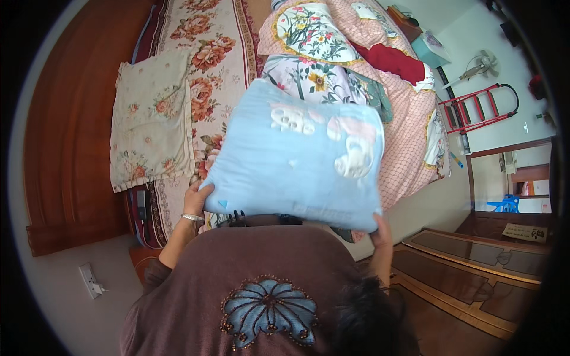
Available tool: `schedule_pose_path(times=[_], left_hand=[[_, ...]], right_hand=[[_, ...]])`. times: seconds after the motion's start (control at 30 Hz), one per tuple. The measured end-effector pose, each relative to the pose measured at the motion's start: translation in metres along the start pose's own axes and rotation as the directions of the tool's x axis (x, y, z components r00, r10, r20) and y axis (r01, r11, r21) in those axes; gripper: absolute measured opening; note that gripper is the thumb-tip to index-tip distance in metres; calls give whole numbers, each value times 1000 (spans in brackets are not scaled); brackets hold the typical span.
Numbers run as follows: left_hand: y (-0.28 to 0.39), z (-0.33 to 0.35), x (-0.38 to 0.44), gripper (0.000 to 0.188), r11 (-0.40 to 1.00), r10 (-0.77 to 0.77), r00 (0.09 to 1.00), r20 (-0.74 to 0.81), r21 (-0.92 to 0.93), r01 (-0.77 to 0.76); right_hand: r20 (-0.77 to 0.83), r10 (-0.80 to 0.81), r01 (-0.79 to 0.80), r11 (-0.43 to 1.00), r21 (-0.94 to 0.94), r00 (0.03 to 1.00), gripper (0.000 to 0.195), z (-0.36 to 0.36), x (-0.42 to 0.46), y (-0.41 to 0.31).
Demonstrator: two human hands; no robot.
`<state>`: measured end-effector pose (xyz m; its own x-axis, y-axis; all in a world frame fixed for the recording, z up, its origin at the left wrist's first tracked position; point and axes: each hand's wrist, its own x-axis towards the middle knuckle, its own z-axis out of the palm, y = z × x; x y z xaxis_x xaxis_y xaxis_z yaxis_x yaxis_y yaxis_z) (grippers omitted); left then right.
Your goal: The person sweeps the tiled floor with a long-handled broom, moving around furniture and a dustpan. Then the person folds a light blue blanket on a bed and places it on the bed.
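Both hands grip a light-blue pillow [276,182] with raised white and pink animal figures. My left hand [196,200] is closed on its near left corner, and a metal bangle circles that wrist. At the near right corner my right hand [382,231] pinches the fabric; some of its fingers are hidden under the pillow. The pillow is held out flat in front of my brown top. Beyond it lies a crumpled pink quilt [405,155] with flowered patches. A cream floral pillow cover [151,120] lies to the left, on the rose-patterned bed sheet [207,58].
A wooden headboard [75,124] runs along the left. Dark red cloth [392,64] rests on the quilt. To the right stand a red-framed step ladder [481,109], a fan [483,64] and a wooden cabinet [445,276]. A wall socket [91,280] is at lower left.
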<state>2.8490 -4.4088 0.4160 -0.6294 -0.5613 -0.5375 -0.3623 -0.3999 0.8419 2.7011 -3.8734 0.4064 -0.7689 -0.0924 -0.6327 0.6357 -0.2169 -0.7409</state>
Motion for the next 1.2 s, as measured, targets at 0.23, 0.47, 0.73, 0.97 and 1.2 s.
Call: schedule_pose_path(times=[0.23,0.47,0.73,0.97,1.2], left_hand=[[-45,-16,15,36,994,-41,994,-99,99,51],[-15,-12,-6,52,899,-415,902,120,203,387],[86,14,-27,44,970,47,929,367,-239,46],[118,-29,-96,64,956,48,960,277,-290,36],[100,-28,-71,47,872,-67,983,168,-469,140]], right_hand=[[-258,359,-372,928,0,897,76,30,-13,64],[-101,177,-103,858,503,979,59,31,-1,85],[-293,-331,406,878,252,897,53,131,-38,-76],[-336,-291,389,880,273,896,52,135,-87,-98],[-289,-264,335,914,230,920,40,155,-35,-110]])
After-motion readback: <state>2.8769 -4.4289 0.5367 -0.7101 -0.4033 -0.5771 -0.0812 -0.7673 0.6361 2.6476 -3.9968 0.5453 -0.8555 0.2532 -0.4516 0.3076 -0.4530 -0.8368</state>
